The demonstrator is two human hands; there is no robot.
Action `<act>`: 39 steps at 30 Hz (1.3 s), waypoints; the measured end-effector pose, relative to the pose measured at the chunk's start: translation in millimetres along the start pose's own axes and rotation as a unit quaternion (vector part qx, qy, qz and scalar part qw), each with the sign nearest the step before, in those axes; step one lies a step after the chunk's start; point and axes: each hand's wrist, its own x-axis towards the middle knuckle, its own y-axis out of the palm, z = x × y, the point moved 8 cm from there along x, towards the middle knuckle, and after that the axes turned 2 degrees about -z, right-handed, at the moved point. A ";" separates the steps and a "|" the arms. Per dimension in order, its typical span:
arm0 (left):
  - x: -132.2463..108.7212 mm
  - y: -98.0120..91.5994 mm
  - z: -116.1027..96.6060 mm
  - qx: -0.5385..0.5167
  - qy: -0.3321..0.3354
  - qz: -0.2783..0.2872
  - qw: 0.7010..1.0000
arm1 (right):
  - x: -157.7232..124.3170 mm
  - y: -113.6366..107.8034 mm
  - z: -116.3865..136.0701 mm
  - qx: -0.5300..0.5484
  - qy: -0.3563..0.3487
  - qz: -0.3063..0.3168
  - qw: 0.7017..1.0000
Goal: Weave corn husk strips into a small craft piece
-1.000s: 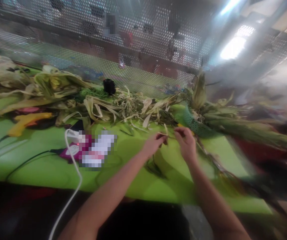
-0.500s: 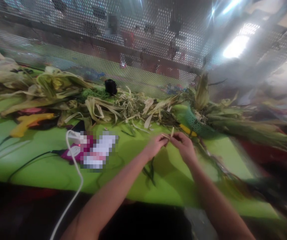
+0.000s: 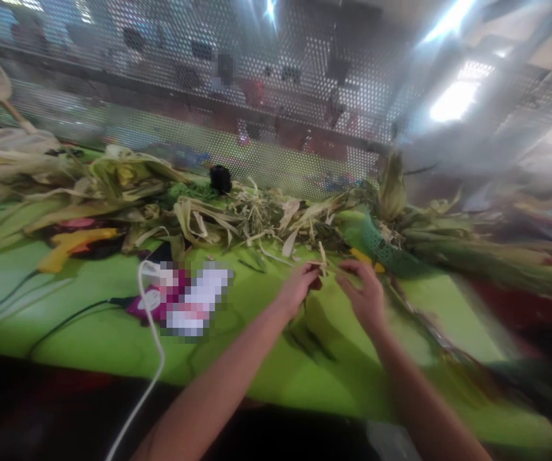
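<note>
My left hand (image 3: 300, 286) is closed in a pinch on a small pale strip of dried corn husk (image 3: 323, 255), which sticks up from its fingertips. Long dark green leaf pieces (image 3: 323, 349) hang or lie below this hand; whether it holds them too is unclear. Just to the right, my right hand (image 3: 366, 293) is apart from the strip, its fingers half bent and loosely spread, with nothing plain between them. Both hands are above the green tabletop (image 3: 257, 346). Motion blur hides the fine detail at the fingertips.
Dried corn husks (image 3: 199, 218) are heaped along the back, before a perforated metal panel (image 3: 285, 147). A green basket (image 3: 386, 246) stands at right. On the left are a yellow glue gun (image 3: 72, 246), a purple power strip (image 3: 154, 301) and a white cable (image 3: 158, 358).
My right hand has drawn back to the right, away from the husk strip, and its fingers have loosened. My left hand keeps the strip. The view has shifted slightly.
</note>
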 end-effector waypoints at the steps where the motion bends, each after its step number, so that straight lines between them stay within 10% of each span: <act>1: 0.0 -0.2 -0.4 -0.014 -0.002 -0.001 1.000 | -0.9 2.6 2.8 -0.013 -0.012 0.013 1.000; 18: 2.8 -4.7 7.5 0.126 -0.028 0.092 0.987 | -2.8 16.7 -39.9 0.217 0.241 0.066 0.944; 39: -4.5 7.1 -1.7 0.304 0.050 0.141 0.941 | -7.5 26.6 -20.4 0.159 0.229 0.123 0.952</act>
